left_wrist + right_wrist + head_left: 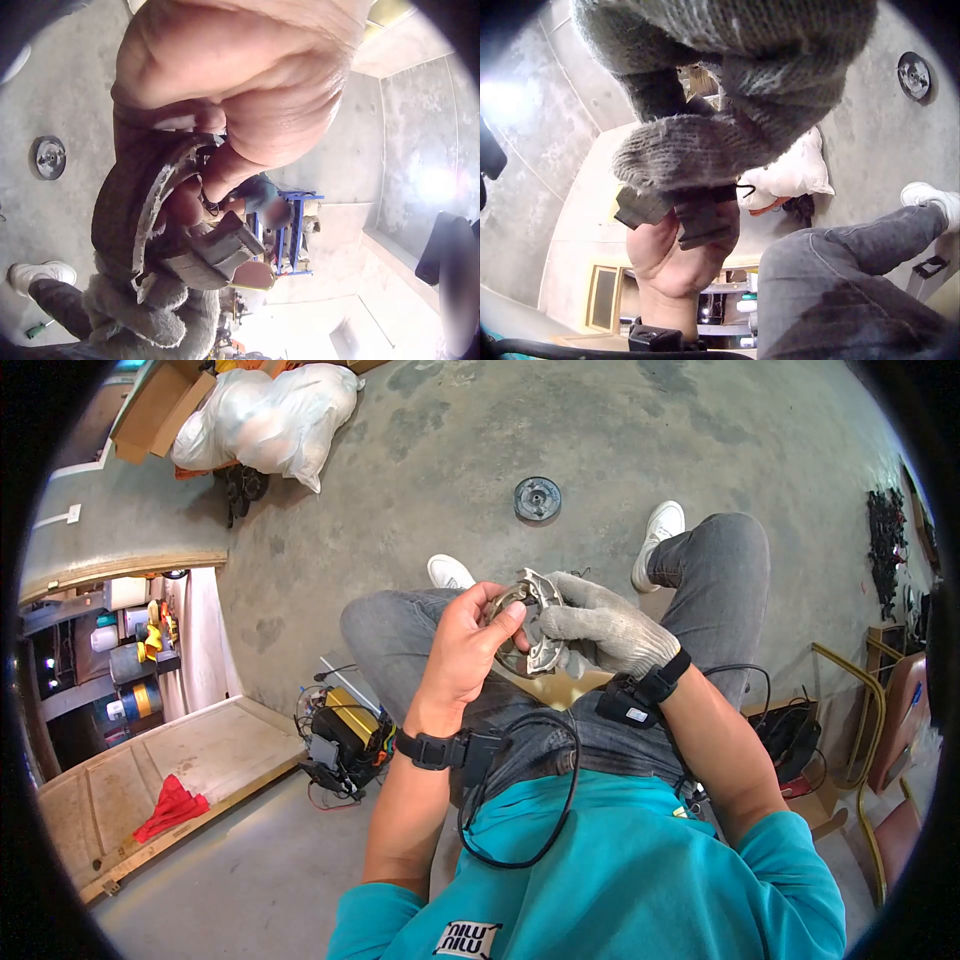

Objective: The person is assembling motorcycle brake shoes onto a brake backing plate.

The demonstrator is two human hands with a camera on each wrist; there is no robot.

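A pair of curved metal brake shoes (543, 654) is held up between both hands, above the lap. My bare left hand (462, 650) grips their left side, with the thumb over the inner face. In the left wrist view the dark outer lining (120, 214) curves below the fingers. My right hand (612, 628), in a grey knitted glove, holds the right side, its thumb lying across the metal. A thin hooked wire (746, 189) sticks out beside the shoes in the right wrist view. The gloved fingers partly hide the far ends.
A round metal plate (537, 499) lies on the concrete floor in front of the feet. White sacks (270, 420) and a cardboard box (165, 410) are at the far left. A red cloth (172, 808) lies on a wooden panel (235, 745). Cabled gear (345, 735) stands beside the left leg.
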